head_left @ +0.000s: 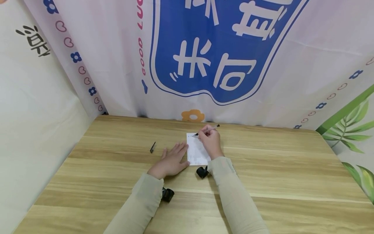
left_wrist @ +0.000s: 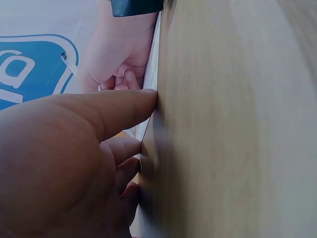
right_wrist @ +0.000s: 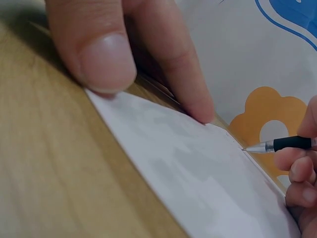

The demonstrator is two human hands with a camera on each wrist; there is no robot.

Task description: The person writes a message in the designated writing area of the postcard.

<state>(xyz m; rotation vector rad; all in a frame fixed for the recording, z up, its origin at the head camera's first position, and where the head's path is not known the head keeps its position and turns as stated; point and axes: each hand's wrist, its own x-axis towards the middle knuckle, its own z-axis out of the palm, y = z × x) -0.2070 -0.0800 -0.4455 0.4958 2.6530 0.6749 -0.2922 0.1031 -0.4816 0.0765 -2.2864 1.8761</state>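
Observation:
A white sheet of paper (head_left: 196,152) lies on the wooden table, with a few small marks near its top edge. My right hand (head_left: 212,142) pinches a pen (head_left: 214,127) with a clear barrel and black grip, its metal tip (right_wrist: 255,148) at the far part of the sheet. My left hand (head_left: 173,161) rests with spread fingers along the paper's left side. In the right wrist view, the left thumb (right_wrist: 106,62) presses on the paper's near corner and a finger touches its edge farther along. The left wrist view shows the left fingers from the side, against the tabletop.
A black pen cap (head_left: 153,147) lies on the table (head_left: 263,182) left of the paper. Black wrist cameras (head_left: 202,172) sit under both sleeves. A printed curtain (head_left: 122,81) with an orange flower hangs behind the table's far edge.

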